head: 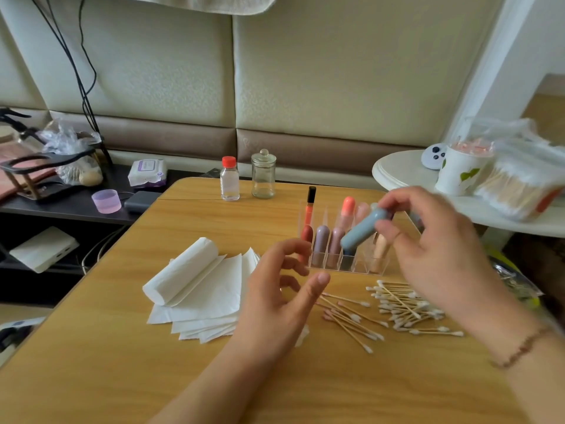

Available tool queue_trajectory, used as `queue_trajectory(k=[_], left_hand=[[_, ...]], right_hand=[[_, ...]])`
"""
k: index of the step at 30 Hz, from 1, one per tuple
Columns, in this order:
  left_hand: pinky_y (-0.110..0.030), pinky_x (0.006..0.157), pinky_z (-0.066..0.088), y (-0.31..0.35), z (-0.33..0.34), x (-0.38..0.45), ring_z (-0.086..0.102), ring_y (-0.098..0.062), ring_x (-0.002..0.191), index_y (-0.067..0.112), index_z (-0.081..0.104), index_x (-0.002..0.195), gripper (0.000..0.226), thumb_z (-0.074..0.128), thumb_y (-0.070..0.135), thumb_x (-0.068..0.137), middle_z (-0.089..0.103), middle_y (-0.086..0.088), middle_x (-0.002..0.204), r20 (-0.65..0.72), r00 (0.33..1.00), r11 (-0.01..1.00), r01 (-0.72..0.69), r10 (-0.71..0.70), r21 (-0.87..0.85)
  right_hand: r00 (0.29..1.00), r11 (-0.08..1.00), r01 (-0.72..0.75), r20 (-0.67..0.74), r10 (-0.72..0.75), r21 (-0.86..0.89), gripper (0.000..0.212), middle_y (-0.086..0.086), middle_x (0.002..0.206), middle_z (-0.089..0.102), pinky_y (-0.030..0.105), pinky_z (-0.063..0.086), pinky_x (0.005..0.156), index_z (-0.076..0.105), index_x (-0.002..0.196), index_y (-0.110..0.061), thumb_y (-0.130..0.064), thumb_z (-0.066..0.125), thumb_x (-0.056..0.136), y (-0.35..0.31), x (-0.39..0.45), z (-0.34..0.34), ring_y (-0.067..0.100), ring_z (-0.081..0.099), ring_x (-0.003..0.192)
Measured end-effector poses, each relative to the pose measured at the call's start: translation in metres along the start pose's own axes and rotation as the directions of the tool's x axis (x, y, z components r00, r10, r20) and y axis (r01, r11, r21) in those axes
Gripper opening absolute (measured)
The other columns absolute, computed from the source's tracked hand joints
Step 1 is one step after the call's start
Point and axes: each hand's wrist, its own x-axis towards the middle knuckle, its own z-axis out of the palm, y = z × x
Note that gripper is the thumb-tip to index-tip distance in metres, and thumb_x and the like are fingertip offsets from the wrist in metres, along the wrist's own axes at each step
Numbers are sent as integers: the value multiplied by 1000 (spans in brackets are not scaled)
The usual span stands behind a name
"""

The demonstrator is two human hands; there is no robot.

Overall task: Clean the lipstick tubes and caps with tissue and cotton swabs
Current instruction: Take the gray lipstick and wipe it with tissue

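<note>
Right hand (pixel 428 240): thumb and fingers pinch the upper end of the blue-grey lipstick tube (pixel 363 229), which tilts with its lower end in the clear organizer (pixel 345 264)
Left hand (pixel 281 289): grasps nothing, fingers loosely curled above the table, just left of the organizer
Wooden table (pixel 122 362): carries everything below
Tissue roll and sheets (pixel 198 286): left of centre, sheets fanned flat
Cotton swabs (pixel 397 307): scattered in front of the organizer
Other lipsticks (pixel 324 240): upright in organizer slots
Red-capped bottle (pixel 229 179) and glass jar (pixel 263 174): side by side at the far edge
</note>
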Motion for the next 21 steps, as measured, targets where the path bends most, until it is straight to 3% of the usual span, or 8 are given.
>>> queue_trajectory(k=[1, 3, 8, 13, 16, 21], left_hand=[[-34, 79, 54, 0, 0, 0, 61, -20, 102, 26, 58, 119, 42, 65, 48, 84, 63, 10, 112, 31, 1000, 1000, -4, 3, 7], [-33, 82, 53, 3, 0, -1, 61, -19, 105, 27, 57, 122, 41, 62, 49, 87, 64, 11, 113, 104, 994, 999, -31, 27, 41], [-24, 71, 47, 2, -2, -2, 64, -13, 84, 20, 61, 115, 20, 53, 28, 98, 66, 11, 91, 154, 980, 980, -149, 129, 132], [-20, 55, 36, 3, -4, -4, 51, -7, 60, 28, 56, 94, 3, 55, 29, 97, 53, 18, 70, 251, 950, 928, -255, 188, 271], [-33, 45, 38, -1, -6, -5, 48, -14, 48, 22, 59, 90, 10, 56, 32, 92, 51, 6, 57, 243, 950, 904, -269, 194, 333], [-24, 40, 34, -2, -13, -2, 45, -11, 40, 31, 58, 95, 26, 64, 54, 85, 52, 0, 49, 149, 973, 901, -221, 178, 372]], right_hand=[[1000, 996, -16, 8, 15, 91, 20, -10, 97, 65, 5, 37, 80, 60, 100, -32, -18, 69, 89, -10, -10, 5, 0, 56, 93], [1000, 978, -14, 8, 12, 209, 16, -11, 97, 66, 1, 40, 76, 66, 106, -25, -18, 66, 91, -26, -31, 20, -6, 60, 91], [999, 956, -39, 30, 31, 290, 23, -17, 108, 66, 16, 51, 87, 69, 119, -22, -22, 63, 97, -29, -56, 51, 1, 63, 103], [990, 901, -127, 109, 89, 416, 20, -11, 72, 64, 32, 56, 57, 64, 95, -26, -45, 55, 96, -28, -61, 55, 13, 65, 67], [984, 861, -157, 154, 92, 484, 19, -8, 66, 61, 24, 48, 52, 62, 91, -26, -43, 55, 92, -30, -62, 54, 11, 59, 57], [988, 811, -154, 114, 108, 565, 15, -3, 68, 60, 29, 46, 51, 63, 90, -25, -37, 56, 96, -28, -58, 51, 14, 55, 56]])
